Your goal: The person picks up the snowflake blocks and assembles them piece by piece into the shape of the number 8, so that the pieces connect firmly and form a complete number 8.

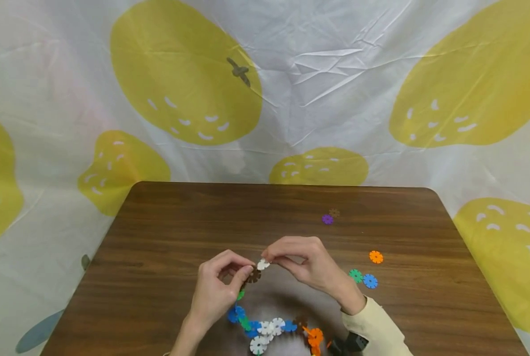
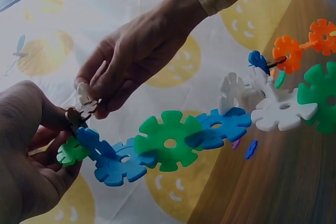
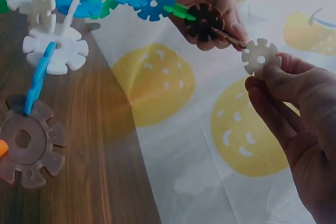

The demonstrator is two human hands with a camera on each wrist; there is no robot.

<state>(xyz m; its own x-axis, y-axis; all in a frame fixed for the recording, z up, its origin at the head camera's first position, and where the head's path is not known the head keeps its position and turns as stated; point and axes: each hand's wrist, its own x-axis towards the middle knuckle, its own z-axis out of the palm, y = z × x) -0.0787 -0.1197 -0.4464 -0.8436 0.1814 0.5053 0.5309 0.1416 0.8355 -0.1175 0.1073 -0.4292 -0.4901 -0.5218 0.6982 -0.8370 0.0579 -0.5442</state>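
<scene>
My left hand pinches a brown notched plastic disc at one end of a linked chain. A second brown disc, seen edge-on, sticks out from it. My right hand holds a white notched disc between thumb and fingers, touching that second brown disc. From the left hand the chain runs through a small green disc, blue discs, a larger green disc and a cluster of white discs. Beyond these come a brown disc and orange discs.
On the brown wooden table, loose orange, green and blue discs lie right of the right hand. Farther back are a purple disc and a brown disc. A fruit-print cloth hangs behind.
</scene>
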